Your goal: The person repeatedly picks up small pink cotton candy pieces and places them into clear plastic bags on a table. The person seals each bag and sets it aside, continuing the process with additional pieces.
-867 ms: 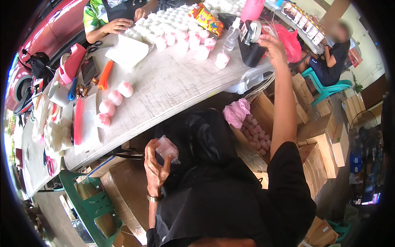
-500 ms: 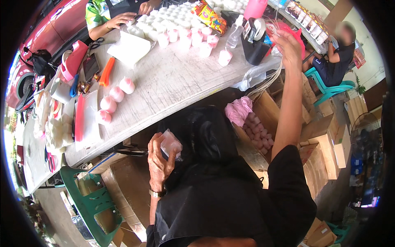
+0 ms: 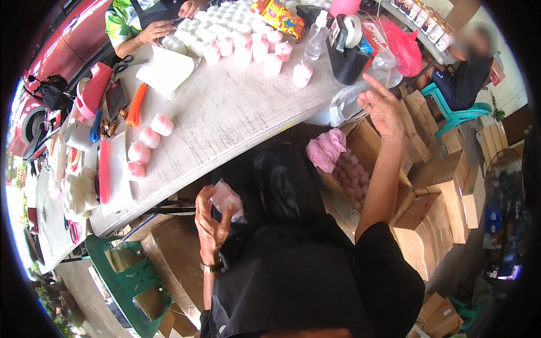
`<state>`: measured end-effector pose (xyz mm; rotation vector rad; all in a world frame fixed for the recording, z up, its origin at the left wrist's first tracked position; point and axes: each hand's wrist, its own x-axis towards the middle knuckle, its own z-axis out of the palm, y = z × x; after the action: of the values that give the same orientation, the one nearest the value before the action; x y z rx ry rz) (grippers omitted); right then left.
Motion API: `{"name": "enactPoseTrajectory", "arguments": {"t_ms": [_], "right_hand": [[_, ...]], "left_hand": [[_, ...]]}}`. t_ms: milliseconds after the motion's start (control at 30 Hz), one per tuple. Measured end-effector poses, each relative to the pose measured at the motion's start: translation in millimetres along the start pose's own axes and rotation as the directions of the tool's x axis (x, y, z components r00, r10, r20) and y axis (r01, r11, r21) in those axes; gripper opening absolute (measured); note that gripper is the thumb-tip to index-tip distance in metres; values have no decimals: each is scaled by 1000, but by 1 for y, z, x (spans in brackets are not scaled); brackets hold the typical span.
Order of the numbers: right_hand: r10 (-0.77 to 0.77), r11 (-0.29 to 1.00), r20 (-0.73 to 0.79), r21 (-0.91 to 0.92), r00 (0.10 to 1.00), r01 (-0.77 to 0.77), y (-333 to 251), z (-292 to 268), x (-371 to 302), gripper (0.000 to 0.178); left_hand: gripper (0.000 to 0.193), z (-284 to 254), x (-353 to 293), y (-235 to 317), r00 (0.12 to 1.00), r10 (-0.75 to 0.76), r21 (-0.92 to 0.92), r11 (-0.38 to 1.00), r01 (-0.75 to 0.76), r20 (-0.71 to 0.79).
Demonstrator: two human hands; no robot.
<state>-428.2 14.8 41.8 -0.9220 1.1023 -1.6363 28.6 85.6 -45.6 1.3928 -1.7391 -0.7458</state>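
My left hand [image 3: 212, 225] is curled round a pink candle [image 3: 227, 201] wrapped in clear plastic, held above my lap. My right hand [image 3: 385, 112] is raised beside the table's right edge. Its index finger points out, while the thumb and other fingers curl together; anything thin between them is too small to make out. Below and behind this hand are clear plastic bags [image 3: 345, 101] and a black tape dispenser [image 3: 348, 65]. On the table, a short row of pink candles [image 3: 149, 138] stands at left, and one pink candle [image 3: 302, 75] stands alone near the centre right.
Many white and pink candles [image 3: 242, 55] crowd the far table, where another person's hand [image 3: 158, 31] rests. Scissors, an orange cutter [image 3: 136, 105] and a white sheet [image 3: 166, 71] lie at left. A cardboard box [image 3: 369, 149] of pink candles stands at my right, a green chair [image 3: 127, 279] at left.
My right hand has come down and nearer from above the tape dispenser; the white strings seen in it are no longer visible there. My left hand keeps the wrapped candle, slightly shifted.
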Motion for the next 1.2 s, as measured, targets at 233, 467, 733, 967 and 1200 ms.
{"name": "enactPoseTrajectory", "arguments": {"t_ms": [233,467,733,967,1200], "right_hand": [[-85,981,196,187,977,48,-10,-14,11,63],[-80,996,122,-24,989,84,0,-15,-18,55],[-284,726,84,-632,955,271,21,-24,-3,43],[-193,696,121,-682,974,223,-1,-49,5,41],[121,851,-46,-509,992,-127,17,-54,-12,44]], "left_hand": [[51,1,0,0,1000,-29,-43,999,29,0],[50,-1,-3,2,999,-41,-33,999,42,5],[51,0,-3,2,995,-102,-90,991,102,2],[54,-1,-8,-3,995,-104,-131,986,103,-3],[53,-1,-7,0,996,-88,-105,991,86,-8]]}}
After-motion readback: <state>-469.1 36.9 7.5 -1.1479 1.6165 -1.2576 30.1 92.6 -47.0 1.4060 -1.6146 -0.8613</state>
